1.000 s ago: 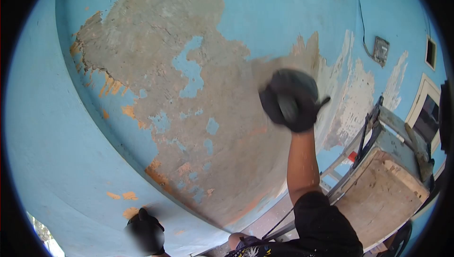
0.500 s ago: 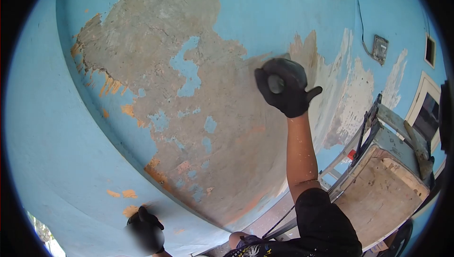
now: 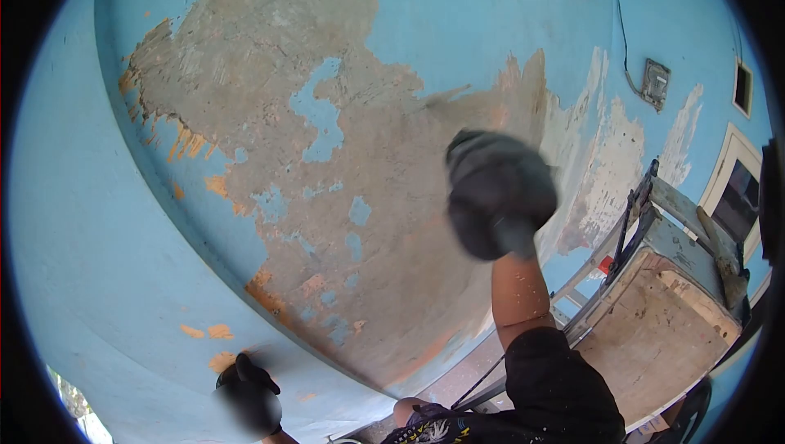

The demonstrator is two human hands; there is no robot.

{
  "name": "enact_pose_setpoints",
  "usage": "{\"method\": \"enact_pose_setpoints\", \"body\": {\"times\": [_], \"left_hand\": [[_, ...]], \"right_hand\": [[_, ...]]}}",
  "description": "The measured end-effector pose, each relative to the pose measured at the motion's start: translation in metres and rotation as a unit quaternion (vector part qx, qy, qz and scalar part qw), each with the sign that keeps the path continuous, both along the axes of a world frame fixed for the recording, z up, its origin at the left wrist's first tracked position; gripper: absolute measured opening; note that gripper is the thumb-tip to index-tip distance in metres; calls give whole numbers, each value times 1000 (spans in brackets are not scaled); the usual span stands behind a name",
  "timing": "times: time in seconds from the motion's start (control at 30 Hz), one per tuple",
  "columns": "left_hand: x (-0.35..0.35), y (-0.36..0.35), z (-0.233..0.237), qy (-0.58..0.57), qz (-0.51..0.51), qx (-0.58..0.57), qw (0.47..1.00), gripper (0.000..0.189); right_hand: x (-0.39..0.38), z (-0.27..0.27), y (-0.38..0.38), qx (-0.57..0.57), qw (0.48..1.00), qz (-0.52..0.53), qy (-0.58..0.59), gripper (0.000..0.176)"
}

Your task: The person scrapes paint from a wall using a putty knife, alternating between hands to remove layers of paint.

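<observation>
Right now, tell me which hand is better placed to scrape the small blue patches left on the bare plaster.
Right. The gloved right hand is raised at the bare plaster, near the blue patches. The left hand sits low by intact blue paint, farther off. Both are motion-blurred.

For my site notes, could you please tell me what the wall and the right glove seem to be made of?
The wall looks like grey cement plaster under flaking matte blue paint, with orange showing at the peeled edges. The glove on the right hand seems to be dark matte fabric or rubber-coated knit; blur leaves that open.
</observation>
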State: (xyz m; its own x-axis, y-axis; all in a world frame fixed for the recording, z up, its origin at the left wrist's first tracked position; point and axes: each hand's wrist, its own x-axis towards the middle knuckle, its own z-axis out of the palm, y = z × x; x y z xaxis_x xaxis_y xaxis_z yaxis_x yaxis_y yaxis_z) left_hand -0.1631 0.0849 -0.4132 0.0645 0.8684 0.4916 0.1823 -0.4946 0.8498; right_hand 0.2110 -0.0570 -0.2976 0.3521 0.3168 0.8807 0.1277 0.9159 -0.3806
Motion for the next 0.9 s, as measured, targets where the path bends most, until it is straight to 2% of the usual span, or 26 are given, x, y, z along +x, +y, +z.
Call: {"method": "enact_pose_setpoints", "body": {"times": [0.03,0.07,0.1,0.13,0.17,0.2,0.23,0.3,0.33,0.37,0.4,0.43,0.47,0.5,0.53,0.57,0.6,0.63,0.67,0.7,0.73,0.77,0.8,0.83,0.87,0.9], "left_hand": [[3,1,2,-6,3,0,1000,61],[2,1,4,-5,-8,-25,1000,61],[-5,-2,3,6,-22,-54,998,60],[-8,3,-1,11,-30,-51,998,58],[-6,2,2,10,-33,-47,998,58],[-4,-1,6,-3,-37,-53,998,57],[-5,-3,6,-15,-39,-62,997,56],[-11,2,-1,-13,-36,-50,998,55],[-9,3,-3,-17,-39,-36,998,55],[-10,1,-2,-22,-43,-35,998,55],[-9,0,2,-29,-49,-58,997,55],[-7,-2,5,-34,-55,-83,994,55],[-6,-4,6,-42,-56,-101,992,55],[-5,-2,5,-36,-56,-101,993,55],[-4,1,2,-20,-44,-65,997,55],[-6,1,0,-8,-33,-29,999,55],[-9,-1,-1,-11,-35,-30,999,55],[-13,-3,-1,-15,-46,-48,998,55],[-9,-1,1,-27,-57,-63,996,56],[-2,0,3,-39,-56,-60,996,56],[-2,0,4,-24,-50,-50,997,56],[-6,0,4,-2,-44,-41,998,56],[-8,3,-1,-10,-44,-50,998,55],[-10,0,0,-6,-41,-53,998,55],[-7,-2,2,-6,-32,-53,998,55],[-5,-3,4,-7,-23,-50,998,55]], "right_hand": [[5,18,13,135,986,-1,-94,49],[7,26,17,264,947,-3,-181,44],[-9,31,1,257,951,-6,-173,44],[-32,51,-20,149,944,-129,-264,22],[-44,64,-31,41,903,-247,-349,8],[-42,64,-29,44,902,-248,-351,8],[-35,59,-22,55,889,-314,-330,10],[-21,43,-6,70,850,-442,-278,24],[-7,39,-6,71,848,-443,-283,24],[15,36,-11,16,902,-286,-324,35],[21,52,-16,-37,924,-121,-360,47],[24,63,-18,-94,918,49,-383,58],[17,56,-17,135,808,-187,-542,79],[8,46,-10,134,811,-188,-537,79],[0,33,-3,91,950,-39,-295,74],[-7,23,0,42,992,113,-25,70],[-11,19,-1,-11,937,254,241,66],[-14,17,-9,-11,938,253,237,66],[-11,20,-18,-1,948,307,82,66],[-4,26,-23,6,932,355,-74,66],[7,19,-19,5,931,357,-71,66],[25,1,-8,2,989,64,-134,61],[40,-18,4,-7,954,-234,-185,56],[40,-24,8,-17,830,-510,-226,50],[41,-27,3,-17,830,-508,-230,50],[31,-23,-6,3,942,-304,-139,45]]}}
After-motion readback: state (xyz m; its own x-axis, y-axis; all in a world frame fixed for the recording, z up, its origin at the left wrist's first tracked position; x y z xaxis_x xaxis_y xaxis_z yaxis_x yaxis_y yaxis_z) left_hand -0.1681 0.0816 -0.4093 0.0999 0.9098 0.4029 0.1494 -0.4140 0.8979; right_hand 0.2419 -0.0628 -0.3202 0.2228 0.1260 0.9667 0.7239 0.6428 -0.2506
